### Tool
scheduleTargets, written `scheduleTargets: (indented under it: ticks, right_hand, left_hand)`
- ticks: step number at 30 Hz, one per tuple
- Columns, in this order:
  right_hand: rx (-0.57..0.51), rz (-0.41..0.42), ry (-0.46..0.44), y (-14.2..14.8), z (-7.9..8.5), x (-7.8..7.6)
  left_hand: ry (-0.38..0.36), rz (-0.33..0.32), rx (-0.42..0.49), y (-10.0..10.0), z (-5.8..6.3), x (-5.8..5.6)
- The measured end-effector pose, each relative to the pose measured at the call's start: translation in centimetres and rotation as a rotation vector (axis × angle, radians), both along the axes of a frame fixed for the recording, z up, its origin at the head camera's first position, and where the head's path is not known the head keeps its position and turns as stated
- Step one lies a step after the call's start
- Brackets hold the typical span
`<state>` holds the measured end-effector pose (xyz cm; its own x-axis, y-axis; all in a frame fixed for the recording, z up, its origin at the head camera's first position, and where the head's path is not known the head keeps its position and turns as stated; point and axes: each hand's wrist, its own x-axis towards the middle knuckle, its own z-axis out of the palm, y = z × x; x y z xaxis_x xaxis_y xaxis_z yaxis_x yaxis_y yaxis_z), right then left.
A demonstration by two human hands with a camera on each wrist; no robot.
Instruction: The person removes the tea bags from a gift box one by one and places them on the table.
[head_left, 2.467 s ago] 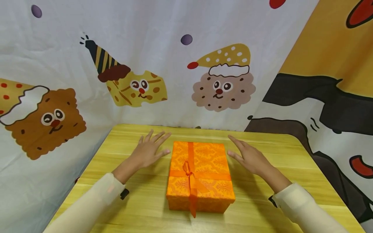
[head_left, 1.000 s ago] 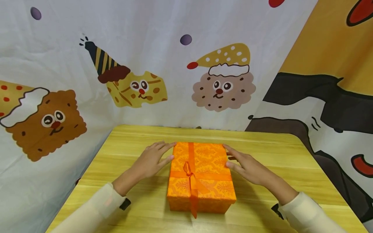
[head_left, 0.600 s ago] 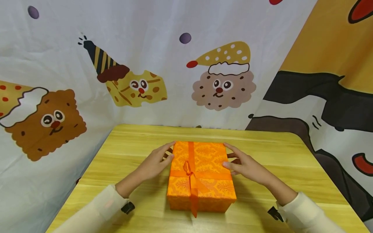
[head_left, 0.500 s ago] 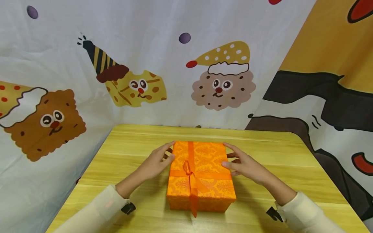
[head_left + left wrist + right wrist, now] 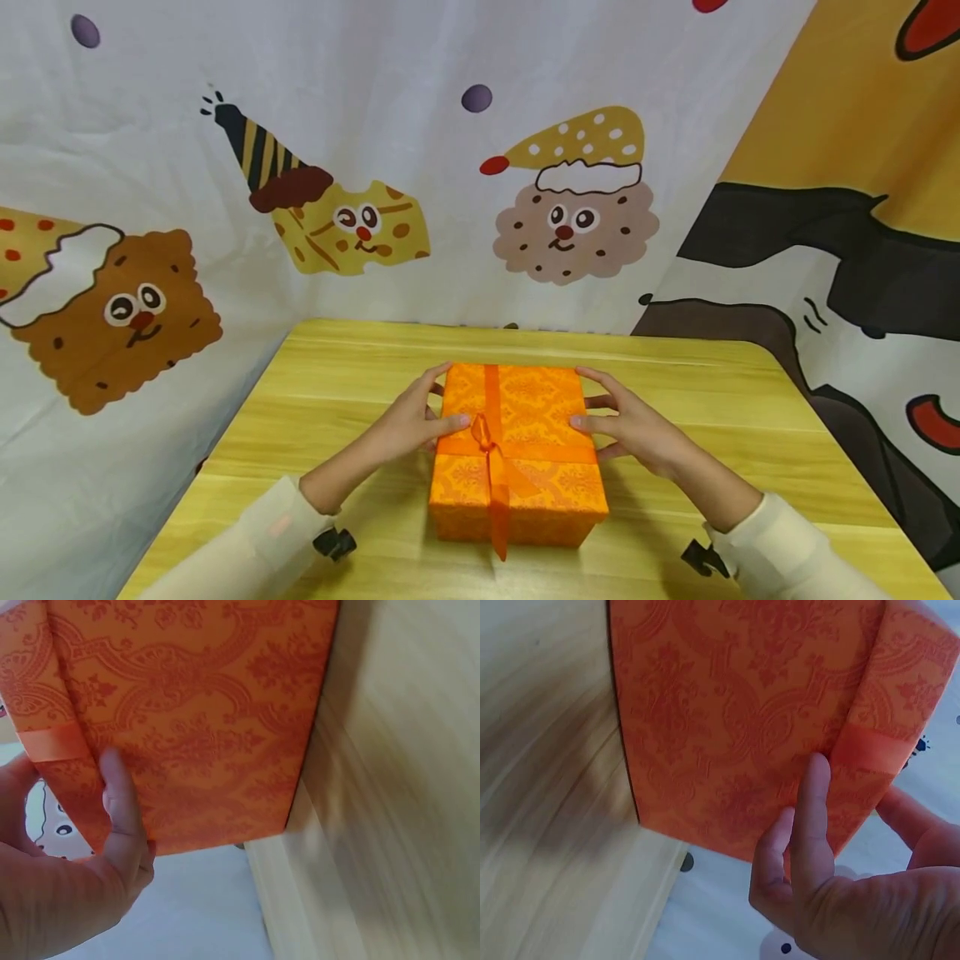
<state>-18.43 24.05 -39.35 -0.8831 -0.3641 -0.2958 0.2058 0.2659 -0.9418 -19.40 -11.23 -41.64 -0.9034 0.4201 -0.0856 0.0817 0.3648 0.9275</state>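
An orange gift box (image 5: pixel 517 525) with a raised damask pattern stands on the wooden table, its lid (image 5: pixel 536 392) seated on top. Ribbon crosses the lid and is tied in a bow (image 5: pixel 486 446), the tails hanging over the front. My left hand (image 5: pixel 401 425) holds the lid's left side, thumb over the top edge and fingers down the side. On the other side my right hand (image 5: pixel 641 429) grips it likewise. In both wrist views, fingertips reach the lid's lower rim against the box wall (image 5: pixel 210 735), while the thumbs lie partly hidden behind the lid.
The yellow wood-grain table (image 5: pixel 337 358) extends around the box on every side. Behind it hangs a white cloth backdrop (image 5: pixel 442 50) printed with cartoon biscuits and cheese. Dark clips show at the left cuff (image 5: pixel 333 544) and the right cuff (image 5: pixel 705 558).
Both hands have come in from beside the box to hold the lid's sides. Since half a second ago, the left thumb has moved onto the lid's top. The box has stayed in place.
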Motion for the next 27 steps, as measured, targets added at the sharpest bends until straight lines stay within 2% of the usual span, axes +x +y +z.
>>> scheduleTargets:
  ticks: [5, 10, 27]
  right_hand:
    - [-0.004, -0.013, -0.005, -0.26, 0.07, 0.09]
    - [-0.009, -0.024, -0.021, -0.32, 0.12, 0.07]
    - [-0.017, -0.041, -0.030, -0.43, 0.27, 0.05]
  left_hand:
    - [-0.089, 0.051, 0.063, 0.09, -0.05, -0.03]
    - [-0.150, 0.063, 0.098, 0.14, -0.02, -0.12]
    - [-0.188, 0.063, 0.143, 0.16, 0.15, 0.24]
